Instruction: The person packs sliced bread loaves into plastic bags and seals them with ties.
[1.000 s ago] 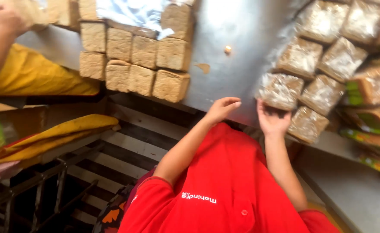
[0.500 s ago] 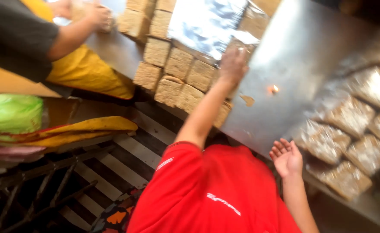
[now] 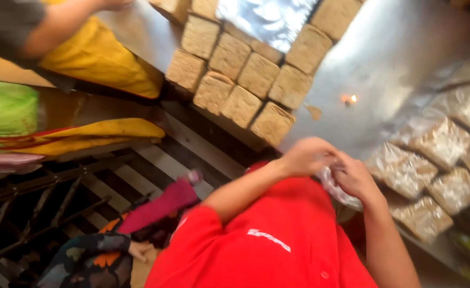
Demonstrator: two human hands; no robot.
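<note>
My left hand [image 3: 307,156] and my right hand [image 3: 355,177] meet close to my red shirt at the near edge of a steel table [image 3: 400,58]. Between them they grip a thin clear plastic bag [image 3: 335,188], which hangs crumpled under my fingers. Tan square blocks [image 3: 245,80] lie in rows on the table ahead of my left hand, around a sheet of shiny foil [image 3: 269,20]. To the right of my right hand lie several wrapped blocks in clear plastic [image 3: 437,144].
Another person in a yellow apron [image 3: 99,56] stands at the table's left end, an arm [image 3: 59,21] reaching over it. A green bundle [image 3: 5,106] and yellow cloth [image 3: 101,130] lie on a lower shelf. Below is a metal rack [image 3: 48,192]. A small flame [image 3: 351,98] burns on the table.
My left hand has come back from the foil among the tan blocks. My right hand has lifted off the table edge. Both now hold a plastic bag together.
</note>
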